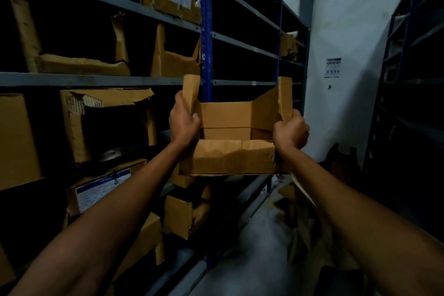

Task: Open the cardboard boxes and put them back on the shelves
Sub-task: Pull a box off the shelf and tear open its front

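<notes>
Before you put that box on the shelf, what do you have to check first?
1. The left-hand grip holds the cardboard box by its left flap: ok.
2. The right-hand grip holds the right flap: ok.
3. The box is open, with both side flaps standing up: ok.
4. Nothing is left inside: cannot tell, because the front wall hides part of the floor.
5. There is free room in the shelf bay to the right of the blue post: cannot tell, it is too dark.
6. The box is clear of the blue post behind it: cannot tell.
</notes>
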`<state>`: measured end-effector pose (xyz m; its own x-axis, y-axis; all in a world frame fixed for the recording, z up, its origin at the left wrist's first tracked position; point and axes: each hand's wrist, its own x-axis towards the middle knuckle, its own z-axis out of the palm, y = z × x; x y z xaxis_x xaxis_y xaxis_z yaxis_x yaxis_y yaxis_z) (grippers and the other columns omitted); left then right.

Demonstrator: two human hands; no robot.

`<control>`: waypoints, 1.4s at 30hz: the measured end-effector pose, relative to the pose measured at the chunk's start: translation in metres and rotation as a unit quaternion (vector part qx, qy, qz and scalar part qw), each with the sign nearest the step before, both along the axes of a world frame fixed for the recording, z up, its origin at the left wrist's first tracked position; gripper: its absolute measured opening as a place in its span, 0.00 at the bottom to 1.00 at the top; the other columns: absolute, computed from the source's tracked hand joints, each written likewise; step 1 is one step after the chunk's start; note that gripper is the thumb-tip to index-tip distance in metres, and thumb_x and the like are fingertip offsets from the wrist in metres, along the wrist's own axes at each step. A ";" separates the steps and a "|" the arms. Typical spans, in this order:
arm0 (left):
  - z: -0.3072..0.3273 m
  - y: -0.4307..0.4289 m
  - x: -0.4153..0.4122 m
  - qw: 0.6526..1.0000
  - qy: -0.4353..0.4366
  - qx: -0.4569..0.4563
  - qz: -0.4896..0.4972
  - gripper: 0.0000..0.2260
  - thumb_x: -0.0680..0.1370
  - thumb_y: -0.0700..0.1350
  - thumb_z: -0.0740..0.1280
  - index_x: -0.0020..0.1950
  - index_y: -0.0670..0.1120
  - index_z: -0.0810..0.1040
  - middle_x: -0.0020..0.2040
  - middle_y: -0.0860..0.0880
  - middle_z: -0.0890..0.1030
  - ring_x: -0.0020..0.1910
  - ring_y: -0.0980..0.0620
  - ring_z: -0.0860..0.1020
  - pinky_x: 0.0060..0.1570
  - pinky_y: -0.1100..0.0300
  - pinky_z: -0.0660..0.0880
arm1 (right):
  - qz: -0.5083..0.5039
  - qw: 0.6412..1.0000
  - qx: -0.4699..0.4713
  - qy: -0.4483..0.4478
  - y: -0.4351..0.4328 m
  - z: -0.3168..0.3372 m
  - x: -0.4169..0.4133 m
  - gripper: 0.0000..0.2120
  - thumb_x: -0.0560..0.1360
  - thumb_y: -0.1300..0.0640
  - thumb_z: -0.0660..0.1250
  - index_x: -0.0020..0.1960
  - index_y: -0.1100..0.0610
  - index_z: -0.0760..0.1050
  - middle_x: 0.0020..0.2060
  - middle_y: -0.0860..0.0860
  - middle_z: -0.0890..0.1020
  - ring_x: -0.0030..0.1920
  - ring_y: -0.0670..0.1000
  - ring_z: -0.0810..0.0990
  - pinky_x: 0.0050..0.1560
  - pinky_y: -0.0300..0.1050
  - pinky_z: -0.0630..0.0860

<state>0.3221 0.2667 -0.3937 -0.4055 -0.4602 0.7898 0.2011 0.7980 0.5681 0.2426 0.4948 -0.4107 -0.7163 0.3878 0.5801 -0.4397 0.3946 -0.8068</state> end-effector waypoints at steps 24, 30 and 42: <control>0.015 -0.025 -0.038 0.990 0.025 -0.027 0.138 0.31 0.74 0.38 0.68 0.75 0.44 0.59 0.64 0.42 0.73 0.62 0.43 0.74 0.59 0.44 0.75 | 0.198 0.974 -0.089 0.071 -0.072 0.017 -0.114 0.11 0.72 0.72 0.61 0.49 0.62 0.79 0.42 0.54 0.80 0.42 0.50 0.77 0.44 0.43 0.74; 0.006 -0.017 -0.075 0.983 0.022 -0.004 0.181 0.32 0.74 0.39 0.69 0.75 0.43 0.58 0.67 0.41 0.72 0.64 0.43 0.73 0.60 0.43 0.75 | 0.236 0.965 -0.098 0.067 -0.081 0.014 -0.171 0.12 0.71 0.72 0.62 0.50 0.63 0.79 0.45 0.59 0.83 0.46 0.56 0.81 0.49 0.47 0.78; -0.026 -0.022 -0.130 0.905 -0.133 -0.233 0.331 0.44 0.76 0.68 0.53 0.79 0.42 0.37 0.78 0.39 0.38 0.77 0.40 0.40 0.75 0.41 0.51 | 0.301 0.950 -0.086 0.002 -0.105 0.011 -0.255 0.13 0.77 0.69 0.60 0.60 0.63 0.73 0.56 0.61 0.79 0.58 0.61 0.78 0.56 0.53 0.74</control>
